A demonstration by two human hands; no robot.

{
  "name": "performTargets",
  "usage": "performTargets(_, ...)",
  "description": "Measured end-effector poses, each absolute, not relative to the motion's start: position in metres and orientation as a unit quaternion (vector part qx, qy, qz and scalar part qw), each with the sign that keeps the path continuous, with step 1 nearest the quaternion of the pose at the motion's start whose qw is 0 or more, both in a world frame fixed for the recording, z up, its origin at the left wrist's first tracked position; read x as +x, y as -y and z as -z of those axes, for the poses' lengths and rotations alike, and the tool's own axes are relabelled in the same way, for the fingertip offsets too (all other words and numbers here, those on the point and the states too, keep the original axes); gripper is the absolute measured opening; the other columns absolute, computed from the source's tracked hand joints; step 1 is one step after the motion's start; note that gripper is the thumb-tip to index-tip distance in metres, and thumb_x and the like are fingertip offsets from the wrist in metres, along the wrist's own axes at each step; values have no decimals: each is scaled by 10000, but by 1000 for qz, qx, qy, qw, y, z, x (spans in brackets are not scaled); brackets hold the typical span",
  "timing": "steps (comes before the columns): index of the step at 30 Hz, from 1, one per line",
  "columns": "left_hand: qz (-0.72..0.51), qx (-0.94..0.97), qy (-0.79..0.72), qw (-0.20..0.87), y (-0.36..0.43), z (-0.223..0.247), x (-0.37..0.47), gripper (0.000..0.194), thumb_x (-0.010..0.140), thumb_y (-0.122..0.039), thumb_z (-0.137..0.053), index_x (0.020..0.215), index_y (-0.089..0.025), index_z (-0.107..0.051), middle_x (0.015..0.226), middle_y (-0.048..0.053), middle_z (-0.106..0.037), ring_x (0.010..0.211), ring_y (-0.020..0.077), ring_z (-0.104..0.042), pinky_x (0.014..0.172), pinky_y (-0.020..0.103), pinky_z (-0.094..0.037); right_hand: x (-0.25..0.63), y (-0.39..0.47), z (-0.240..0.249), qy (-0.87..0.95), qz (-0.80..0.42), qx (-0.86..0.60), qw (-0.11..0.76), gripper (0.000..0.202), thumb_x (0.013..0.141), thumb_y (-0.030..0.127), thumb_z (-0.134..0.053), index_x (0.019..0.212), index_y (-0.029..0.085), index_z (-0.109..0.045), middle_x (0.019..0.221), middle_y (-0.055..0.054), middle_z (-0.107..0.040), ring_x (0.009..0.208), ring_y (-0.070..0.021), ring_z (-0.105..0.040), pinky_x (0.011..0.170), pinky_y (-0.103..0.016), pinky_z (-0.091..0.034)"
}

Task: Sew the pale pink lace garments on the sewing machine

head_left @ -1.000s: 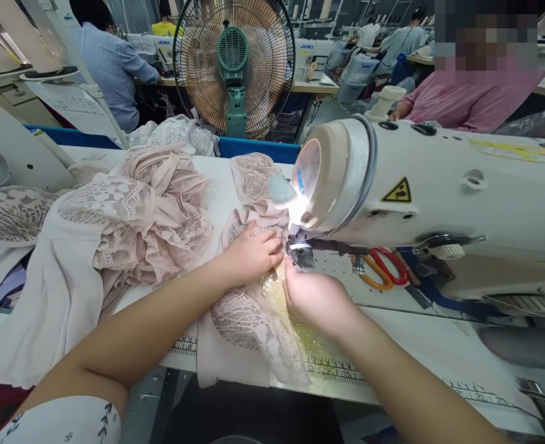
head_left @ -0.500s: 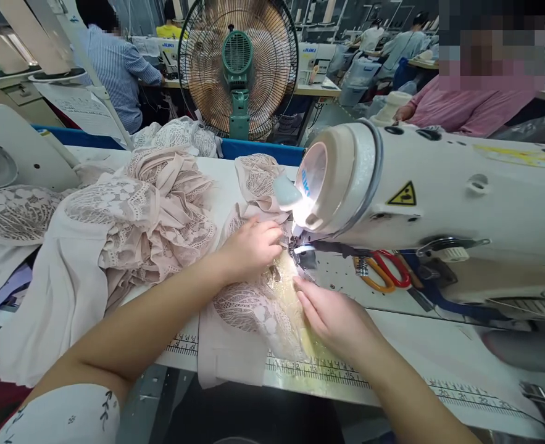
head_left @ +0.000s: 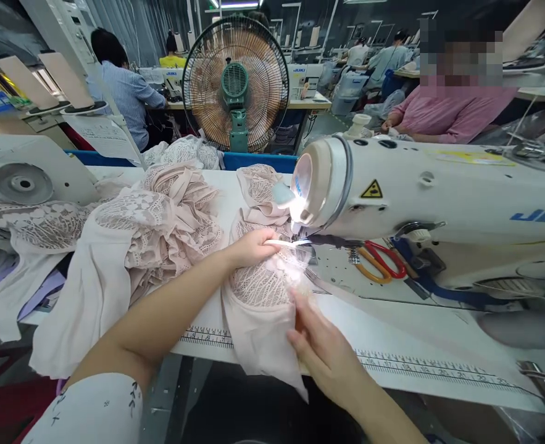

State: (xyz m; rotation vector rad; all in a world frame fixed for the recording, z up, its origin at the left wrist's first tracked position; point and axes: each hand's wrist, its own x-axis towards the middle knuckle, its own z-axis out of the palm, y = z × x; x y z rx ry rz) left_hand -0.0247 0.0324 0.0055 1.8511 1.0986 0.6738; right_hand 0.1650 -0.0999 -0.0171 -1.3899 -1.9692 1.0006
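Note:
My left hand (head_left: 253, 248) is closed, its fingertips pinching a narrow white strip (head_left: 279, 243) that reaches to the sewing machine's needle area (head_left: 295, 234). Under and in front of it lies a pale pink lace garment piece (head_left: 260, 287), its plain lower part hanging over the table's front edge. My right hand (head_left: 323, 345) grips the right edge of this lace piece with thumb and fingers, just below the brightly lit spot. Glare hides detail there. More lace (head_left: 258, 185) lies behind the needle.
A heap of pink lace garments (head_left: 170, 228) lies on the left. Red- and orange-handled scissors (head_left: 378, 262) rest under the machine arm (head_left: 415, 179). A ruler tape (head_left: 420, 367) runs along the front edge. Behind stand a large fan (head_left: 235, 86) and people at work.
The lace piece has been turned or shifted, and the yellowish sheet under my right hand no longer shows. A white strip now shows at my left fingertips. My right hand sits lower; the view tilted up.

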Motion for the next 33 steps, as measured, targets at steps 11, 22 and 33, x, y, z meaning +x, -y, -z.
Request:
performTargets(11, -30, 855, -518, -21, 10, 13, 1, 475, 797, -158, -488, 1254, -264, -412, 1081, 87, -533, 729, 187, -562, 540, 264, -372, 172, 72, 16, 743, -305, -565, 189, 372, 875, 370, -383, 567, 204, -507, 534, 13, -489, 534, -135, -451, 509, -244, -323)
performTargets(22, -17, 931, -351, -102, 1, 18, -2, 228, 847, -181, -440, 766, -151, -651, 967, 108, -597, 934, 239, -507, 754, 394, -348, 176, 65, 13, 733, -325, -573, 167, 302, 861, 364, -397, 763, 217, -642, 649, -2, -630, 597, -157, -549, 556, -260, -404)
performTargets(33, -14, 920, -389, -52, -15, 14, 3, 274, 860, -195, -412, 1033, -123, -612, 1069, 120, -594, 1013, 251, -493, 753, 377, -357, 181, 50, 16, 725, -315, -602, 109, 486, 871, 355, -374, 1296, 155, -503, 984, -98, -704, 965, -249, -628, 724, -320, -493)
